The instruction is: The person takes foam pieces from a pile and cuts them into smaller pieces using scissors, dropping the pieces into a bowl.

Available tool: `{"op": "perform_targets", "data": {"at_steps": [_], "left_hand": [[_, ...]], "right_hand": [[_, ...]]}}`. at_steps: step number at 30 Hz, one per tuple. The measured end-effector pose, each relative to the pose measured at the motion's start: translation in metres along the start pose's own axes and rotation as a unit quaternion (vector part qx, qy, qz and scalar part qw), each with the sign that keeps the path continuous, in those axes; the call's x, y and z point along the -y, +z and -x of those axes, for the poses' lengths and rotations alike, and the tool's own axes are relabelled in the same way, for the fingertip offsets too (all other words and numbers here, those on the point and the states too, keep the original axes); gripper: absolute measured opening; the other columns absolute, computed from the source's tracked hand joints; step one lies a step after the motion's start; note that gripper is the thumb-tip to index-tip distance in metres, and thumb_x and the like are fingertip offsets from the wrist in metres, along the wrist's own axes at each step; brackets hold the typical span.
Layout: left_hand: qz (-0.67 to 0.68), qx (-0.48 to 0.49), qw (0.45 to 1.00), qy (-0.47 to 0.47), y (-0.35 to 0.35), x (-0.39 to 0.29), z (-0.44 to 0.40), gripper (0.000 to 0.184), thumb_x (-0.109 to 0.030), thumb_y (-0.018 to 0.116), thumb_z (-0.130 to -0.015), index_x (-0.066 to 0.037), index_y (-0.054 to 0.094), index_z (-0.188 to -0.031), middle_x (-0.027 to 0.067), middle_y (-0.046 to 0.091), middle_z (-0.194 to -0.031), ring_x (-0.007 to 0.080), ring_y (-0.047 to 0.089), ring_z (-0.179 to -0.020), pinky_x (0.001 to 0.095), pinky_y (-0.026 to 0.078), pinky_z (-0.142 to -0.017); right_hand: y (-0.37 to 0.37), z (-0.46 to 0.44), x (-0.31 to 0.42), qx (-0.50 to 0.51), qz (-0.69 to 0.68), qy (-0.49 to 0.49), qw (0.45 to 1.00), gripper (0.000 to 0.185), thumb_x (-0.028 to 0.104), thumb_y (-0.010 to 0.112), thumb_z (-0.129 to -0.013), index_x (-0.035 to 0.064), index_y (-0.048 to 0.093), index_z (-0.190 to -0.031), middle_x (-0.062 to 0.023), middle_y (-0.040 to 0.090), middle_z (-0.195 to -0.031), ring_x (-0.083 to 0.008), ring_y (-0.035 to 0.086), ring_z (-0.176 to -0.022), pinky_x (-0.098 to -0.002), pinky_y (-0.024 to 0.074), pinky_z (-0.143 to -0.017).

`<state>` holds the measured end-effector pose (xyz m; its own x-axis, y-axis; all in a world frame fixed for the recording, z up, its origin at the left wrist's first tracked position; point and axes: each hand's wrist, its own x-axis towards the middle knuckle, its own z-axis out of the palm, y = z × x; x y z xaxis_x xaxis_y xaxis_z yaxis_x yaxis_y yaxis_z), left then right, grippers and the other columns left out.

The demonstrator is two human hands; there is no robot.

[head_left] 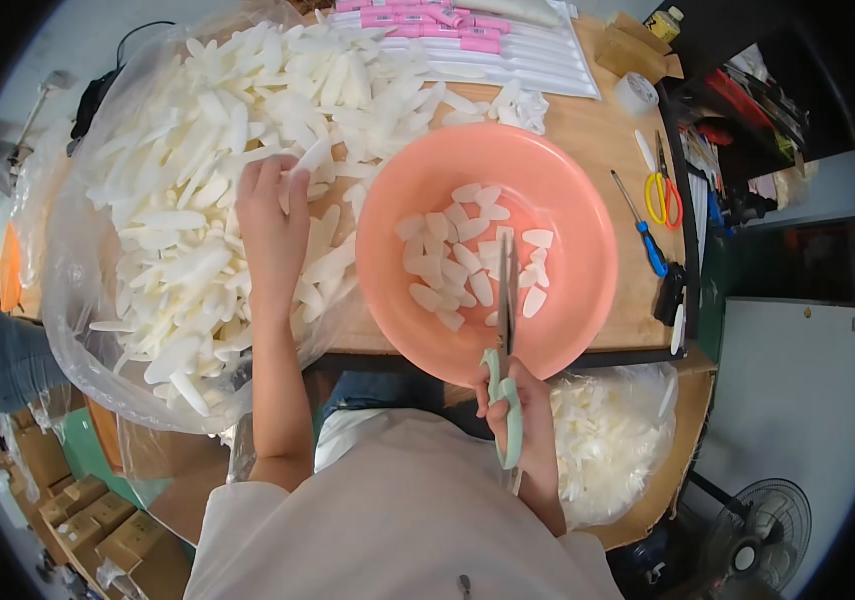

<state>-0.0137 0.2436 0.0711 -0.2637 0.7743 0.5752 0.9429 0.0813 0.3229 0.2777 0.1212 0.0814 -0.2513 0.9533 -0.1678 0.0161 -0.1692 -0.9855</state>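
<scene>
A large heap of long white flat pieces fills a clear plastic bag spread over the left of the table. My left hand reaches over the heap, its fingers bent around one white piece. Right of it stands a round pink basin with several short, cut white pieces on its bottom. My right hand is wrapped round the light green handles of a pair of scissors, at the basin's near rim. The blades point away from me over the basin and look closed.
Pink tubes lie on a white tray at the back. A tape roll, yellow-and-red scissors and a blue screwdriver are at the right. Below the table sits a carton with a bag of white pieces.
</scene>
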Motion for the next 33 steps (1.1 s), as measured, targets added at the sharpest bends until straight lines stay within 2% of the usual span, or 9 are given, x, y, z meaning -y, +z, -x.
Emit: {"op": "perform_targets", "data": {"at_steps": [2,3,5,11,19,25,28,31,33], "left_hand": [[0.407,0.146,0.872,-0.232,-0.028,-0.035,-0.007,0.014,-0.015,0.064,-0.092,-0.003,0.064,-0.098,0.0038,0.061,-0.084,0.0124,0.055,-0.074,0.0256,0.039,-0.067],[0.407,0.144,0.871,-0.234,-0.036,-0.050,-0.006,0.014,-0.015,0.064,-0.092,-0.003,0.064,-0.098,0.0038,0.061,-0.084,0.0124,0.055,-0.074,0.0256,0.039,-0.067],[0.559,0.205,0.769,-0.232,-0.048,-0.072,-0.003,0.017,-0.017,0.062,-0.095,0.000,0.063,-0.095,-0.0002,0.062,-0.073,0.0051,0.054,-0.065,0.0188,0.035,-0.057],[0.622,0.348,0.669,-0.212,-0.060,-0.099,0.005,0.013,-0.011,0.063,-0.094,0.002,0.063,-0.093,0.0008,0.062,-0.075,0.0058,0.055,-0.068,0.0208,0.043,-0.063],[0.574,0.394,0.699,-0.167,-0.059,-0.106,0.009,0.012,-0.008,0.065,-0.091,0.004,0.063,-0.089,0.0027,0.061,-0.079,0.0083,0.058,-0.068,0.0235,0.045,-0.062],[0.555,0.398,0.712,-0.163,-0.055,-0.104,0.011,0.014,-0.009,0.066,-0.090,0.005,0.063,-0.086,0.0069,0.059,-0.082,0.0107,0.059,-0.065,0.0245,0.045,-0.060],[0.408,0.492,0.764,-0.087,-0.053,-0.097,0.007,0.014,-0.012,0.069,-0.087,0.000,0.065,-0.093,0.0068,0.064,-0.079,0.0119,0.060,-0.070,0.0269,0.044,-0.064],[0.332,0.395,0.856,0.029,-0.031,-0.078,0.018,0.018,-0.013,0.069,-0.085,0.001,0.064,-0.095,0.0160,0.060,-0.089,0.0280,0.061,-0.085,0.0360,0.048,-0.076],[0.210,0.188,0.959,0.012,-0.010,-0.054,0.015,0.016,-0.010,0.068,-0.081,-0.001,0.064,-0.094,0.0159,0.059,-0.090,0.0331,0.056,-0.091,0.0413,0.046,-0.077]], "right_hand": [[-0.002,-0.002,-0.007,0.051,0.021,-0.003,0.998,0.058,0.057,0.064,-0.086,0.0006,0.055,-0.098,-0.0006,0.048,-0.074,-0.0077,0.046,-0.064,-0.0223,0.0381,-0.056],[-0.002,-0.004,-0.003,0.053,0.023,-0.003,0.998,0.058,0.057,0.064,-0.086,0.0006,0.055,-0.098,-0.0006,0.048,-0.074,-0.0077,0.046,-0.064,-0.0223,0.0381,-0.056],[0.001,-0.007,0.010,0.090,0.037,0.018,0.995,0.035,0.018,0.076,-0.077,-0.0025,0.055,-0.097,-0.0054,0.053,-0.079,-0.0126,0.048,-0.066,-0.0265,0.0447,-0.064],[0.000,-0.005,0.010,0.070,0.047,-0.002,0.996,0.043,0.030,0.078,-0.077,-0.0020,0.056,-0.096,-0.0060,0.052,-0.076,-0.0158,0.046,-0.064,-0.0288,0.0412,-0.063],[-0.004,-0.003,0.006,0.058,0.061,-0.009,0.996,0.044,0.031,0.079,-0.076,-0.0012,0.057,-0.094,-0.0059,0.052,-0.072,-0.0166,0.049,-0.063,-0.0294,0.0406,-0.060],[-0.006,-0.001,0.006,0.034,0.095,0.057,0.993,0.022,0.012,0.076,-0.078,0.0000,0.058,-0.084,-0.0063,0.058,-0.073,-0.0138,0.053,-0.059,-0.0267,0.0434,-0.057],[-0.003,0.000,0.003,0.000,0.046,0.009,0.999,0.019,0.018,0.061,-0.093,0.0005,0.057,-0.087,0.0001,0.051,-0.070,-0.0056,0.048,-0.058,-0.0198,0.0406,-0.050],[-0.006,0.000,0.004,-0.013,0.020,-0.004,1.000,0.022,0.021,0.064,-0.092,0.0006,0.057,-0.088,0.0003,0.051,-0.070,-0.0050,0.049,-0.059,-0.0197,0.0432,-0.049],[-0.010,0.001,0.003,-0.027,0.017,0.048,0.998,0.016,0.009,0.070,-0.083,-0.0017,0.058,-0.087,-0.0036,0.060,-0.077,-0.0104,0.058,-0.067,-0.0249,0.0497,-0.065]]}}
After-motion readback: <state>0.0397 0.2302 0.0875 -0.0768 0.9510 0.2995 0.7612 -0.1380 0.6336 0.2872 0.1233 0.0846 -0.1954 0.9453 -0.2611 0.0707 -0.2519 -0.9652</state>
